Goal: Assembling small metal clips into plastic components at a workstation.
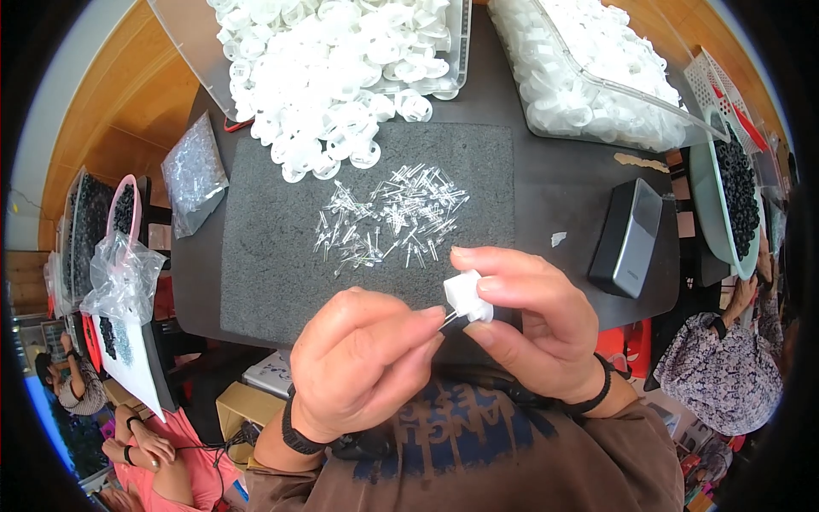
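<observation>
My right hand pinches a small white plastic part between its thumb and fingers. Two thin metal leads, apparently those of an LED, run from that part to the closed thumb and forefinger of my left hand. The LED's head is hidden. Both hands are above the near edge of a dark grey foam mat. Past them, a loose pile of clear LEDs with long leads lies on the mat. A heap of white plastic parts spills from a clear bin onto the mat's far side.
A second clear bin of white parts stands far right. Near it are a black and grey box and a green tub of black pieces. A plastic bag lies left of the mat. Other people sit at both sides.
</observation>
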Motion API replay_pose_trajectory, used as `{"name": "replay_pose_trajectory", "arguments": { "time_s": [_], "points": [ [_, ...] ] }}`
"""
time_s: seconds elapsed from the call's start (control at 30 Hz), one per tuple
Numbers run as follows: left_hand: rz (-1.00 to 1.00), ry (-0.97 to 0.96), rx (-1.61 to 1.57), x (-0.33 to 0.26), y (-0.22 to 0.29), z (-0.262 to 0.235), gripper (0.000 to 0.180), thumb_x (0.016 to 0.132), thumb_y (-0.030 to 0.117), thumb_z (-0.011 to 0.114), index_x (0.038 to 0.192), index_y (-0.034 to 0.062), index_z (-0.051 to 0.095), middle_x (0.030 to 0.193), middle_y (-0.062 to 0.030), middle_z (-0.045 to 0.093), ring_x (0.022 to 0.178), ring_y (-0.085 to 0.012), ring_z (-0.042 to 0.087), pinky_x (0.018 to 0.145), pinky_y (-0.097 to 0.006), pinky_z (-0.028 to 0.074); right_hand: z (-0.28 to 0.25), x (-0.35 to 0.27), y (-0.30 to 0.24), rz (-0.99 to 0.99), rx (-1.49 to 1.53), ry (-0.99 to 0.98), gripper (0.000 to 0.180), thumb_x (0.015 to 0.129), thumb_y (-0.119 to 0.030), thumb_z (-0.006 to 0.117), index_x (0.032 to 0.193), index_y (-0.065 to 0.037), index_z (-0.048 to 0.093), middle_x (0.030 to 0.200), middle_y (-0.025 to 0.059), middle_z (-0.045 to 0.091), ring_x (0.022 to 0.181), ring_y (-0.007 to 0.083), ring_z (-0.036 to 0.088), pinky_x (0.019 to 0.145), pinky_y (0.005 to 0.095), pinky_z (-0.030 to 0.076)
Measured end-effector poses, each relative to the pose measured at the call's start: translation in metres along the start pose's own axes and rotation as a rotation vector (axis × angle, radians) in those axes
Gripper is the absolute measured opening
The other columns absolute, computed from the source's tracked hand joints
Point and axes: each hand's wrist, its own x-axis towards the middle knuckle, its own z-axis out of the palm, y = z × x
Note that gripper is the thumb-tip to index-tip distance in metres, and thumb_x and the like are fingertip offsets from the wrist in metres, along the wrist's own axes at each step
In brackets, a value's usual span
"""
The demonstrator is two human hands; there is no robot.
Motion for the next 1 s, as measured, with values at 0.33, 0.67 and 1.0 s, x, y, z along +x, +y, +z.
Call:
{"name": "replay_pose_trajectory", "arguments": {
  "time_s": [0.33,0.67,1.0],
  "points": [
    [0.077,0.019,0.047,-0.009,-0.006,0.005,0.038,0.062,-0.005,0.075,0.099,0.0021,0.068,0.078,-0.0051,0.058,0.059,-0.0183,0.056,0.051,-0.029,0.044,-0.007,-0.001,-0.005,0.024,-0.050,-0.078,0.033,0.081,0.001,0.068,0.113,-0.001,0.061,0.117,0.0191,0.062,0.105,0.0297,0.064,0.086,0.0341,0.052],
    [0.104,-0.013,0.126,-0.019,-0.012,0.009,0.035,0.063,-0.003,0.076,0.097,0.0014,0.067,0.077,-0.0056,0.060,0.058,-0.0191,0.056,0.051,-0.029,0.043,-0.006,-0.013,-0.003,0.328,0.154,-0.061,0.034,0.082,0.002,0.067,0.116,-0.002,0.061,0.119,0.0162,0.063,0.088,0.0173,0.066,0.077,0.0273,0.053],
    [0.132,-0.008,0.118,-0.024,-0.009,0.010,0.036,0.067,-0.009,0.070,0.100,0.0035,0.065,0.081,-0.0060,0.055,0.060,-0.0178,0.054,0.052,-0.030,0.043,-0.009,-0.009,-0.005,0.145,-0.028,-0.148,0.032,0.084,0.003,0.064,0.115,-0.002,0.061,0.119,0.0173,0.062,0.101,0.0260,0.065,0.085,0.0328,0.053]
  ]
}}
